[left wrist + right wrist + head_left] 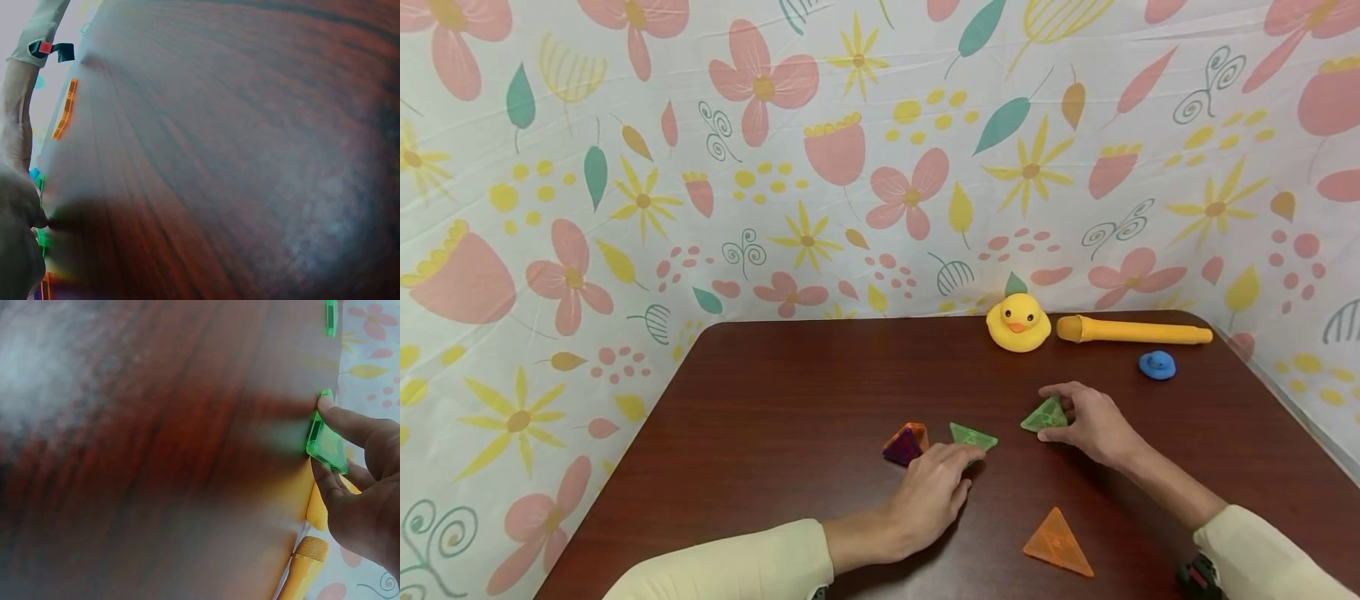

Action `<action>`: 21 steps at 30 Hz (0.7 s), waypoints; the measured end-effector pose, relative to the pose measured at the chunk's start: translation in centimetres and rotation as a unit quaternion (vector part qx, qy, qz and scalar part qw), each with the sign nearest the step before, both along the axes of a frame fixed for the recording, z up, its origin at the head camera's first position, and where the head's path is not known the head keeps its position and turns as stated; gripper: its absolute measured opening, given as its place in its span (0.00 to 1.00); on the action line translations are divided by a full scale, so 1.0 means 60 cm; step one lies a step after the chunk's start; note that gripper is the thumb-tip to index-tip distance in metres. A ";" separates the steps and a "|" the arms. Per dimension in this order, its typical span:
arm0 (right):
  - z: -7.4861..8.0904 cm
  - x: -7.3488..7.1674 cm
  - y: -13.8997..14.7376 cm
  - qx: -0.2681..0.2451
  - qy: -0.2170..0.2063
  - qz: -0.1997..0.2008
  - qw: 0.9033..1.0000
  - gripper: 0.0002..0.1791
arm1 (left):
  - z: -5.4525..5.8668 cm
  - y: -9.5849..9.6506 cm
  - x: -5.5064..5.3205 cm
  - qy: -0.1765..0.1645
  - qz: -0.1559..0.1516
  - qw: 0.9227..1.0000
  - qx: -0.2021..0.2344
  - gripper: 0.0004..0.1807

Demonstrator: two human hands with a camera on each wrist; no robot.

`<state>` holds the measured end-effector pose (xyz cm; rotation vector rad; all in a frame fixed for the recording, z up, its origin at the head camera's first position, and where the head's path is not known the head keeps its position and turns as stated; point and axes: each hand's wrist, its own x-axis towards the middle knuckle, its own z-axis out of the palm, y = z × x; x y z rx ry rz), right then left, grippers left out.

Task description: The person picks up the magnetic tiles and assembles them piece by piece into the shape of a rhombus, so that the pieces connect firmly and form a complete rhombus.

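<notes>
Nearest you lies an orange triangular tile (1058,543). Beyond it, your left hand (928,500) reaches its fingers over the left green triangular tile (972,436), an orange and purple tile cluster (901,449) just left; whether those fingers grip, I can't tell. Slightly farther right, your right hand (1097,425) pinches the right green triangular tile (1042,417) between thumb and fingers. The left-right gap separating these 2 probably matters most.

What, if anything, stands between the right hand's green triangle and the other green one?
Nothing visible does: only bare tabletop lies between the held triangle and the other green triangle, which the left hand touches.
</notes>
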<state>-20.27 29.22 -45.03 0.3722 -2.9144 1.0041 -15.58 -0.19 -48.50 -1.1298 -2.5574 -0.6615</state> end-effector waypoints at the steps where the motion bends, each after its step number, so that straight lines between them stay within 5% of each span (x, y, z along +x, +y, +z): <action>1: 0.000 0.000 0.000 -0.002 0.000 -0.001 1.000 0.33 | 0.000 0.000 0.000 0.001 0.000 1.000 -0.001 0.22; 10: 0.001 0.004 0.003 -0.011 0.038 -0.004 0.999 0.27 | 0.002 0.000 0.002 0.007 0.000 1.000 -0.009 0.22; 21: 0.010 0.013 -0.008 -0.036 0.021 -0.002 0.999 0.14 | -0.001 -0.003 -0.001 0.030 -0.003 1.000 0.003 0.23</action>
